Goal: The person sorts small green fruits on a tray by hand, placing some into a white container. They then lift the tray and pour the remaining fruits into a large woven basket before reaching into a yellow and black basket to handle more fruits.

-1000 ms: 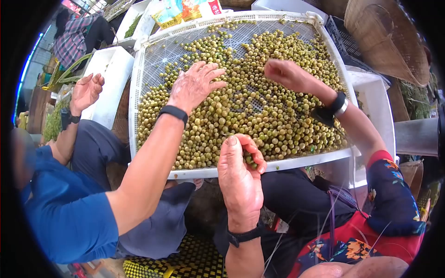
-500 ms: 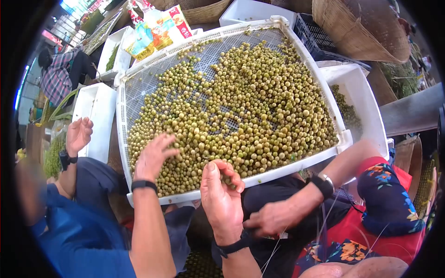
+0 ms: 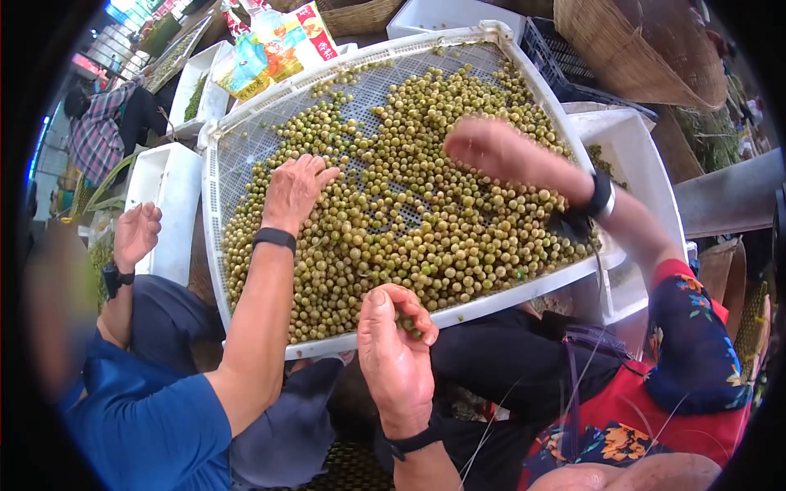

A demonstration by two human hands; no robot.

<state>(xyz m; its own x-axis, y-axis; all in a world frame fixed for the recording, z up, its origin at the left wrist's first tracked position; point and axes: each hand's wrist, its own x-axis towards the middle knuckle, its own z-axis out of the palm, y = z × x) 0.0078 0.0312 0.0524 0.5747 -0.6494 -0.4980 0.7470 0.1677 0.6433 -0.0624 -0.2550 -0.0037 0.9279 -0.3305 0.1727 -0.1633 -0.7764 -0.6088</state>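
A white mesh tray (image 3: 565, 106) with a raised rim carries a spread of small round yellow-green fruits (image 3: 458, 270). At its near rim, my left hand (image 3: 397, 352) is raised palm towards me, thumb up and fingers curled round small greenish fruits that show between them. My right hand (image 3: 499, 155), smeared by motion, is over the right half of the spread; its fingers cannot be made out. A co-worker in a blue shirt sits on the left. That person's right hand (image 3: 299, 192) touches the fruits, while their left hand (image 3: 137, 236) is raised beside the tray.
White foam boxes (image 3: 168, 204) stand at the left, and another white box (image 3: 647, 180) at the right holds some fruits. A printed bag (image 3: 274, 45) leans behind the tray. Beyond are a dark crate (image 3: 557, 61) and a woven basket (image 3: 630, 49). Another person sits far left.
My right hand has swung up from near my lap to over the fruits. The co-worker's right hand has moved up and right across the tray. My left hand stays almost still.
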